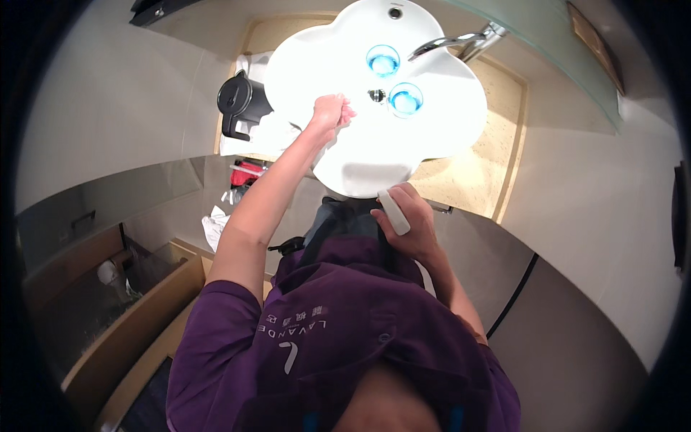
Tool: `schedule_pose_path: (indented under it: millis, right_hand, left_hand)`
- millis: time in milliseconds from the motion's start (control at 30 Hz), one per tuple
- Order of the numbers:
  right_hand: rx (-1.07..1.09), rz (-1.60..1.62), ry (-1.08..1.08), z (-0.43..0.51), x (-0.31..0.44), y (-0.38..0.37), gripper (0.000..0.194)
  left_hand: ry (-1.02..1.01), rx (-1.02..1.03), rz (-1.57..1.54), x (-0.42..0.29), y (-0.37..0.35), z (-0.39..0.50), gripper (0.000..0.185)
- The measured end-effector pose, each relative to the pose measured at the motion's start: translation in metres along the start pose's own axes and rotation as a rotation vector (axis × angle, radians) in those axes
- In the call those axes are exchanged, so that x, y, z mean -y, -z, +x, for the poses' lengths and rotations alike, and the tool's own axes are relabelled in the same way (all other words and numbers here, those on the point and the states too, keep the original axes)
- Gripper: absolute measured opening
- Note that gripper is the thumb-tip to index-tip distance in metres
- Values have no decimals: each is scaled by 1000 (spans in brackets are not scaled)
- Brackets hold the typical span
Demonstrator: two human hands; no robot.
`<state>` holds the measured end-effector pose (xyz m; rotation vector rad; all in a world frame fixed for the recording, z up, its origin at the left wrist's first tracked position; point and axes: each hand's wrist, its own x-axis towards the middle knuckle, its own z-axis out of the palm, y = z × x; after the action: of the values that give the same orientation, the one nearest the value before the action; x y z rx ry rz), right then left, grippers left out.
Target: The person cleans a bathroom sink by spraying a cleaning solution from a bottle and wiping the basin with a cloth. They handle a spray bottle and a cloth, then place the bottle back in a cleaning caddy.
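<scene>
My left hand (pixel 330 112) is over the left part of a white, lobed washbasin (pixel 453 113), its fingers curled; whether it holds anything cannot be told. Two clear glasses with blue liquid stand in the basin, one (pixel 383 61) under the faucet's spout, the other (pixel 405 100) beside the metal drain stopper (pixel 377 96). In my right hand (pixel 413 221), in front of the basin's near edge, is a white, block-shaped object (pixel 394 212), perhaps a sponge.
A chrome faucet (pixel 483 39) reaches over the basin from the back right. Left of the basin, a black electric kettle (pixel 237 100) lies or stands by white cloths (pixel 270 134). A glass shelf (pixel 561 51) juts out at upper right. A wooden ledge (pixel 135 313) runs at lower left.
</scene>
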<state>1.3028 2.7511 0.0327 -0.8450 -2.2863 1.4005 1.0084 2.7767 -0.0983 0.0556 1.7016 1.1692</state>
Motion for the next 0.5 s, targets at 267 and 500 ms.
schedule_pose_path:
  millis: [267,500]
  right_hand:
    - [295,49,96,26,2,-12,26]
    - [469,-44,203,24,16,-52,27]
  left_hand:
    - [-158,123,-258,46,0,1,48]
    - [-143,94,-251,33,-10,-36,105]
